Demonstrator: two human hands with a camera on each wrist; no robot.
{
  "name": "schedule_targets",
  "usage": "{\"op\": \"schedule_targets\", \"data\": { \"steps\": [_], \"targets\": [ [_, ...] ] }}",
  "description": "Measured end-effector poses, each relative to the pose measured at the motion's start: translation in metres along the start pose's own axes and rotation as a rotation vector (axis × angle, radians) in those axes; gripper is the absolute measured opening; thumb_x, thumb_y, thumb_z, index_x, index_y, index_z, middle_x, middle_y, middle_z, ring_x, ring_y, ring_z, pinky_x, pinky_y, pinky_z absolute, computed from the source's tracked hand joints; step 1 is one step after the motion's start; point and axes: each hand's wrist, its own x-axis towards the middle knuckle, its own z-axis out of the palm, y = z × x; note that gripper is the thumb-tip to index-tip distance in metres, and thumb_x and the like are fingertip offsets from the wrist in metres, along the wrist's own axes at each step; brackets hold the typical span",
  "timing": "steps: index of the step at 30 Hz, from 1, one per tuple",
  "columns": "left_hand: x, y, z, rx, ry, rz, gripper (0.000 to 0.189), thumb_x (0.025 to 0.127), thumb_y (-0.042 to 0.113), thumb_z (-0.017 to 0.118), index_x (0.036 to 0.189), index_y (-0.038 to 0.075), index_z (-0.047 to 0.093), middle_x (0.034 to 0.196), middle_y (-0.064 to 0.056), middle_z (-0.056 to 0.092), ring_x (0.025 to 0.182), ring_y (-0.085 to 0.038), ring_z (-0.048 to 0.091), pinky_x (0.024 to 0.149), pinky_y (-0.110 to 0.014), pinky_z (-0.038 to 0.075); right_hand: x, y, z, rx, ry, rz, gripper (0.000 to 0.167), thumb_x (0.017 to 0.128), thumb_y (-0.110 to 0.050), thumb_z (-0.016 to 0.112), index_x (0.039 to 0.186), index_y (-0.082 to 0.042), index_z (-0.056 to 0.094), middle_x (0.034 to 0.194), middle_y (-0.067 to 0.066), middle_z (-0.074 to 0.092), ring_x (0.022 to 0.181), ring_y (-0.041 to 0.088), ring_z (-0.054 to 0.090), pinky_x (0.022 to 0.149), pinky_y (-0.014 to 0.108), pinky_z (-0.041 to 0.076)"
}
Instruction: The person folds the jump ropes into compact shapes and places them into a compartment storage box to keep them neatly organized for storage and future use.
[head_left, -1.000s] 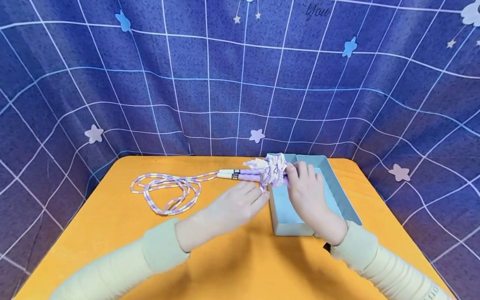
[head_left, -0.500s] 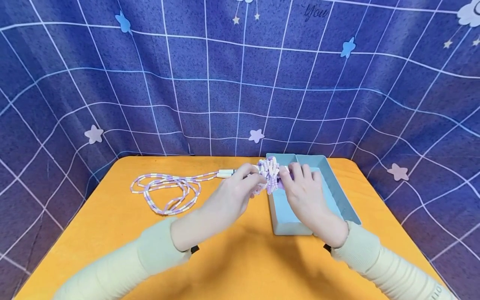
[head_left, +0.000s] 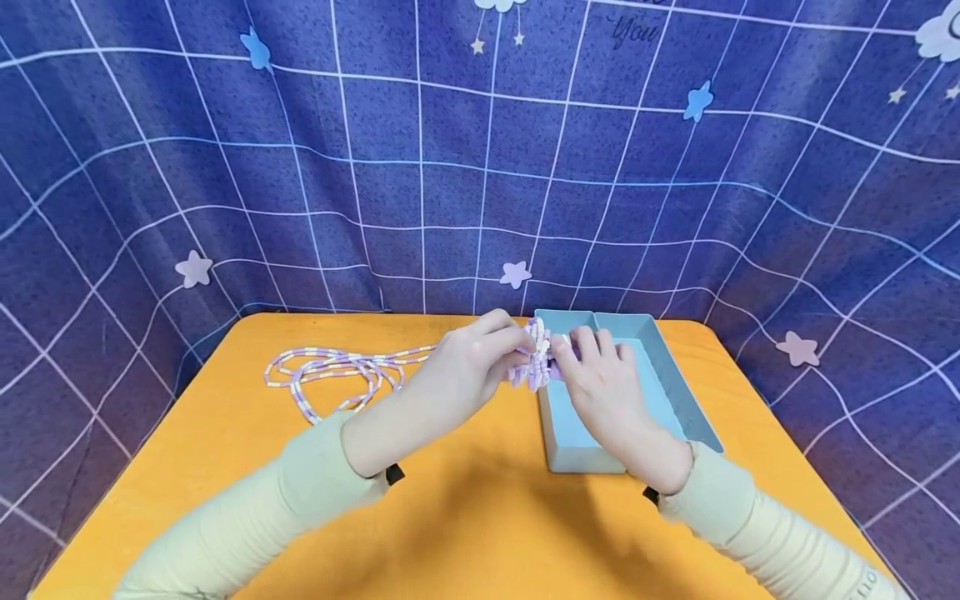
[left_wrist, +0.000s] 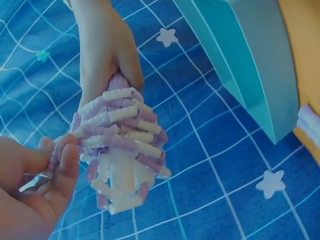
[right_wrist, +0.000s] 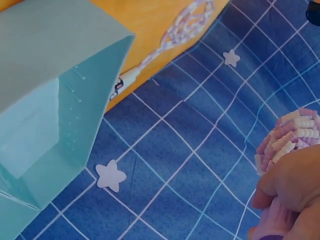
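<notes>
A purple-and-white beaded jump rope (head_left: 538,360) is wound in a thick bundle around its own handles and held up above the table. From the right, my right hand (head_left: 609,383) grips the purple handle end (right_wrist: 274,217). On the other side my left hand (head_left: 476,358) pinches a beaded strand between thumb and fingers, plainest in the left wrist view. Pale handle ends show inside the coils (left_wrist: 122,140) there. A second beaded jump rope (head_left: 326,364) lies loosely coiled on the table at left; in the head view its handles are hidden behind my left hand.
A light blue divided box (head_left: 585,461) stands on the orange table (head_left: 465,533), below and beyond my right hand. The second rope's white handle with black print (right_wrist: 125,82) lies beside the box. A blue gridded curtain (head_left: 375,183) surrounds the table's back and sides.
My left hand has risen from beside the bundle's underside and moved over the handles' left end, pulling at a strand. The bundle and right hand have shifted slightly left.
</notes>
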Motion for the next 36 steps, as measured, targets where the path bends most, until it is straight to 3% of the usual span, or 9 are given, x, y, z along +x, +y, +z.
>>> {"op": "schedule_targets", "data": {
  "steps": [5,8,12,15,19,24,30,33,36],
  "targets": [
    [-0.004,0.000,0.004,-0.069,-0.043,-0.070,0.005,0.085,0.000,0.064,0.087,0.005,0.065,0.080,-0.001,0.055,0.064,-0.007,0.052,0.062,-0.014,0.045,0.002,0.002,-0.001,0.016,-0.002,0.033,0.012,0.093,-0.012,0.050,0.105,-0.010,0.051,0.091,0.010,0.050,0.073,0.029,0.046,0.052,0.038,0.031],
    [-0.010,0.001,0.008,-0.059,-0.078,-0.075,0.010,0.083,-0.003,0.064,0.086,0.006,0.065,0.082,-0.002,0.057,0.067,-0.008,0.053,0.066,-0.016,0.047,0.003,0.004,-0.002,0.058,-0.039,0.070,0.024,0.085,-0.006,0.059,0.108,-0.007,0.050,0.092,0.011,0.050,0.073,0.030,0.047,0.049,0.037,0.032],
    [-0.020,-0.001,0.016,-0.019,-0.127,-0.056,0.010,0.083,-0.003,0.065,0.086,0.006,0.065,0.083,-0.001,0.058,0.074,-0.010,0.057,0.072,-0.018,0.049,0.006,0.009,-0.006,0.190,-0.139,0.148,0.040,0.077,-0.001,0.067,0.111,-0.003,0.047,0.094,0.015,0.051,0.077,0.034,0.052,0.047,0.042,0.040],
    [-0.029,-0.005,0.022,-0.006,-0.152,-0.068,0.007,0.084,0.000,0.066,0.087,0.006,0.066,0.084,-0.001,0.059,0.079,-0.012,0.060,0.074,-0.018,0.050,0.010,0.015,-0.011,0.320,-0.209,0.212,0.039,0.078,0.001,0.063,0.113,0.000,0.045,0.098,0.018,0.051,0.085,0.037,0.054,0.058,0.047,0.047],
    [-0.041,-0.019,0.031,-0.001,-0.172,-0.094,0.008,0.085,-0.001,0.063,0.088,0.006,0.064,0.087,-0.002,0.059,0.082,-0.013,0.062,0.075,-0.019,0.050,0.015,0.022,-0.018,0.461,-0.292,0.271,0.036,0.080,0.003,0.055,0.114,0.003,0.041,0.097,0.017,0.050,0.085,0.031,0.051,0.071,0.044,0.046],
    [-0.054,-0.047,0.044,0.028,-0.163,-0.101,0.012,0.086,-0.005,0.060,0.090,0.006,0.063,0.091,-0.003,0.058,0.084,-0.013,0.062,0.076,-0.019,0.051,0.018,0.026,-0.028,0.635,-0.364,0.307,0.038,0.080,0.002,0.054,0.114,0.001,0.037,0.086,0.011,0.047,0.073,0.023,0.047,0.061,0.034,0.040],
    [-0.062,-0.079,0.056,0.080,-0.119,-0.120,0.013,0.084,-0.006,0.061,0.090,0.005,0.066,0.087,-0.003,0.058,0.083,-0.015,0.064,0.075,-0.022,0.052,0.021,0.022,-0.039,0.947,-0.527,0.372,0.067,0.084,0.000,0.056,0.141,-0.009,0.023,0.090,0.012,0.052,0.070,0.019,0.050,0.059,0.030,0.045],
    [-0.063,-0.082,0.060,0.075,-0.140,-0.097,0.015,0.083,-0.007,0.062,0.090,0.005,0.066,0.088,-0.003,0.059,0.085,-0.015,0.064,0.077,-0.021,0.051,0.024,0.020,-0.042,1.054,-0.582,0.401,0.076,0.086,-0.002,0.055,0.148,-0.015,0.013,0.096,0.012,0.050,0.072,0.019,0.049,0.060,0.030,0.045],
    [-0.063,-0.071,0.062,0.058,-0.199,-0.014,0.015,0.083,-0.007,0.062,0.090,0.005,0.066,0.092,-0.003,0.061,0.087,-0.014,0.064,0.080,-0.017,0.050,0.026,0.019,-0.039,1.035,-0.549,0.395,0.072,0.087,0.000,0.053,0.146,-0.012,0.014,0.103,0.014,0.049,0.076,0.020,0.049,0.062,0.031,0.045]
  ]
}}
